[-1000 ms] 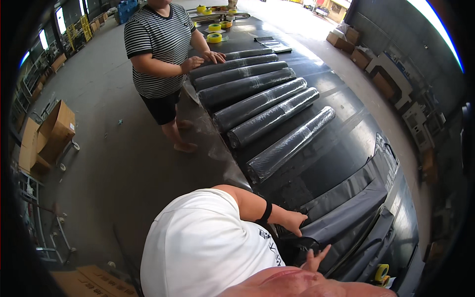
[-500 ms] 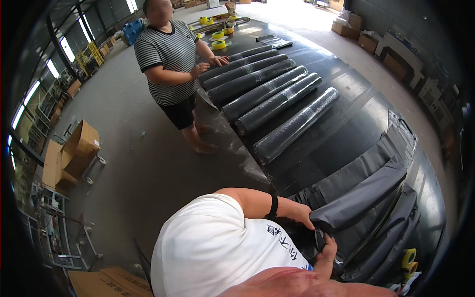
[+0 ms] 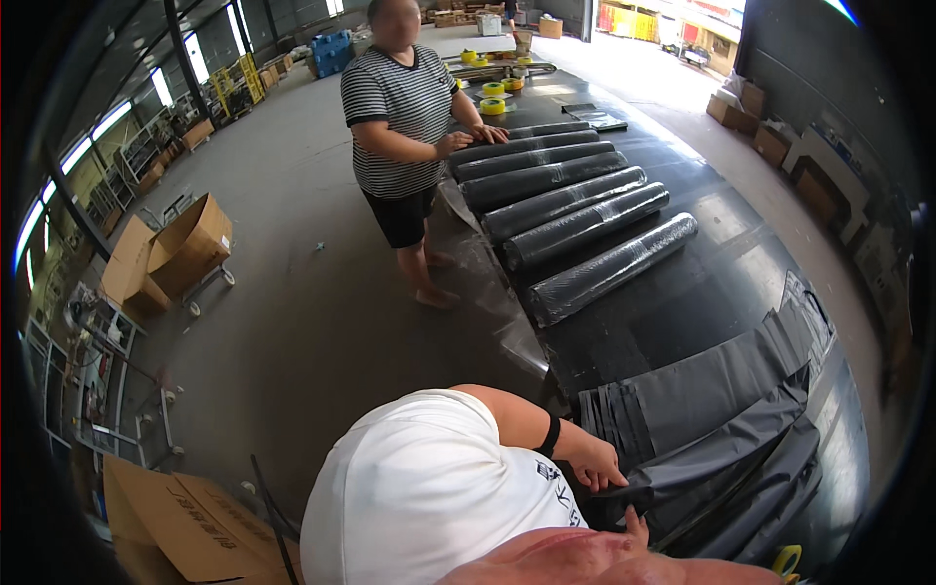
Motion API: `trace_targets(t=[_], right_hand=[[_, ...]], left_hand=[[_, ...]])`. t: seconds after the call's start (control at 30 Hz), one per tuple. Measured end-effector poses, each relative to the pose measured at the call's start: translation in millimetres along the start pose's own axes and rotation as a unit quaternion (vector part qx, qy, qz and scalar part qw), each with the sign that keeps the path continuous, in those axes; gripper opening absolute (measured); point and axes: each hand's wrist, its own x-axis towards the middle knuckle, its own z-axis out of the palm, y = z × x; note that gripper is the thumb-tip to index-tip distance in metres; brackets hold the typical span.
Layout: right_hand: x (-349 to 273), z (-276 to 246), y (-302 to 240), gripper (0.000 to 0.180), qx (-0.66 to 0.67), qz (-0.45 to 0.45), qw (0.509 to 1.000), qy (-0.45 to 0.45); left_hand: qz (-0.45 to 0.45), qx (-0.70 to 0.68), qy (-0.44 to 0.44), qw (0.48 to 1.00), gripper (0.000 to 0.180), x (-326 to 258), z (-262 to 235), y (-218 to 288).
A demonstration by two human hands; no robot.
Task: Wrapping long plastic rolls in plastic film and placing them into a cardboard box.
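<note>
My left hand [image 3: 593,461] is over the near end of a stack of black plastic sheets [image 3: 721,366]. Its index finger is stretched out, its tip at the edge of a loose, creased black sheet [image 3: 702,448]; the other fingers bend downward, apart. Just below, my right hand [image 3: 634,528] has a finger and thumb extended upward beside the same edge. Its palm is partly hidden by my body. Neither hand plainly grips the sheet.
Several black film-wrapped rolls [image 3: 614,268] lie side by side along the dark table [image 3: 751,244]. Across, a person in a striped shirt [image 3: 405,117] rests hands by the farthest rolls. Yellow tape rolls [image 3: 493,105] stand beyond. Cardboard boxes [image 3: 190,249] sit at left.
My hands have come off the raised sheet edge, which now lies lower and flatter. My view has shifted, so the table and the other person appear farther right and lower.
</note>
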Motion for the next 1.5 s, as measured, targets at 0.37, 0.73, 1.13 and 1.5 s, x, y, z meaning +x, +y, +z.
trace_targets(t=[0.37, 0.73, 1.13, 1.5], right_hand=[[4.8, 18.6, -25.1, 0.045, -0.169, 0.018, 0.984, 0.058], [-1.9, 50.2, -16.2, 0.053, -0.281, 0.044, 0.949, 0.132], [-32.3, 74.8, -33.2, 0.071, -0.18, 0.079, 0.948, 0.252], [-25.3, 89.4, -23.2, 0.061, -0.119, 0.017, 0.963, 0.242]], left_hand=[[0.074, 0.08, 0.027, 0.994, 0.026, 14.6, -10.9, -9.4], [0.046, 0.13, 0.011, 0.99, 0.053, 8.3, 4.9, 1.8], [0.099, 0.25, 0.059, 0.961, 0.045, -4.8, 3.8, 1.5], [0.047, 0.065, 0.09, 0.993, 0.035, 23.4, -1.0, -2.9]])
